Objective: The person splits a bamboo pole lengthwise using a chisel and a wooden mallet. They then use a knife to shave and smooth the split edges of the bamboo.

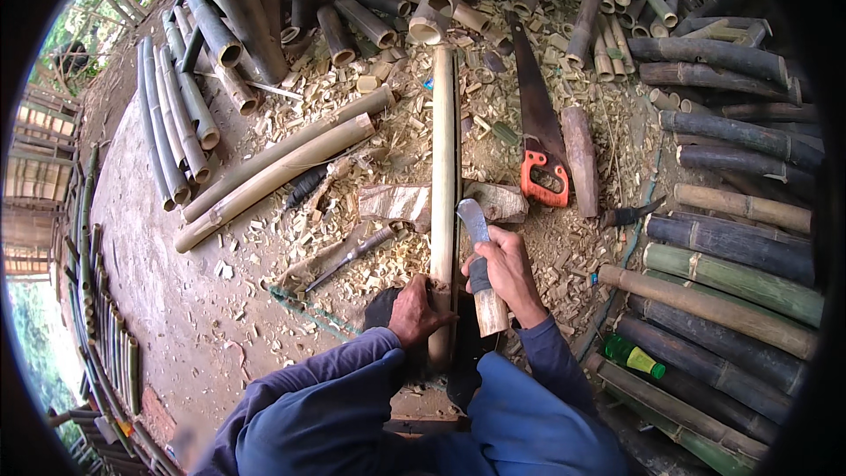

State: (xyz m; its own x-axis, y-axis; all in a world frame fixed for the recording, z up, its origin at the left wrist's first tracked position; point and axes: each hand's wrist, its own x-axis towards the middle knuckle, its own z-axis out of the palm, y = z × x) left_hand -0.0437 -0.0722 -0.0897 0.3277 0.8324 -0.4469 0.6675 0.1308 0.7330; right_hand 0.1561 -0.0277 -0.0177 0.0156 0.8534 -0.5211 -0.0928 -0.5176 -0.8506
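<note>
A long pale bamboo pole runs away from me between my knees, lying across a split log on the ground. My left hand is closed round the pole's near end. In my right hand, just right of the pole, is a short hooked knife, its blade pointing away from me beside the pole. The knife's wooden handle has a dark wrapping, and its butt shows below my fingers. Whether the blade touches the pole I cannot tell.
Wood chips litter the ground. An orange-handled saw and a short log lie right of the pole; a thin pointed tool lies left. Bamboo lengths are stacked at right, with a green bottle among them. Two cut poles lie left.
</note>
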